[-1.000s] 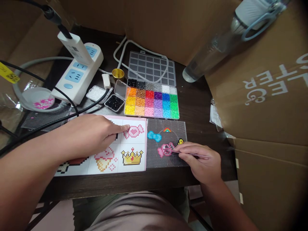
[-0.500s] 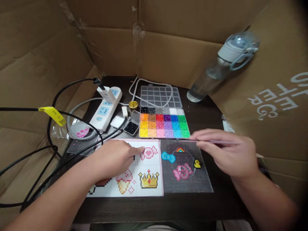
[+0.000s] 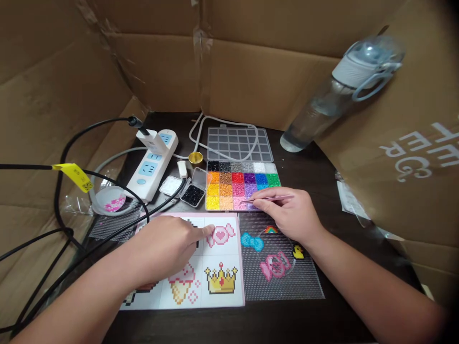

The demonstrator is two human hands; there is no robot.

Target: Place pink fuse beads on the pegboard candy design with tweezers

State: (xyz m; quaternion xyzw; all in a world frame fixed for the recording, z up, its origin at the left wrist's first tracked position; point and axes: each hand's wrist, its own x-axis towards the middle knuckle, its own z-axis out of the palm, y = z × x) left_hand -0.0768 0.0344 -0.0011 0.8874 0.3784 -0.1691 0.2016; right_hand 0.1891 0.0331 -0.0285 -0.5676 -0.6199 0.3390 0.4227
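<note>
My right hand [image 3: 292, 212] grips pink tweezers [image 3: 274, 198] over the bead box [image 3: 232, 167], with the tip at the light pink beads [image 3: 240, 202]. My left hand [image 3: 175, 243] lies on the pattern sheet [image 3: 224, 301], index finger stretched to the left edge of the pink candy picture [image 3: 221, 235], the other fingers curled under and empty. Right of the sheet is a clear pegboard [image 3: 287, 289]. On it sit a pink bead candy [image 3: 275, 265], a blue bow [image 3: 252, 242], a small rainbow [image 3: 271, 230] and a yellow duck [image 3: 298, 252].
A white power strip [image 3: 147, 172] and black cables [image 3: 107, 176] lie at the left. Small boxes of white beads [image 3: 170, 185] and black beads [image 3: 192, 195] stand near a gold cup [image 3: 195, 159]. A water bottle [image 3: 322, 112] leans against the cardboard wall [image 3: 258, 81] at right.
My right hand with the tweezers has moved left, from beyond the bead box's right corner to over its pink beads. My left finger stays at the candy picture. The view has shifted slightly.
</note>
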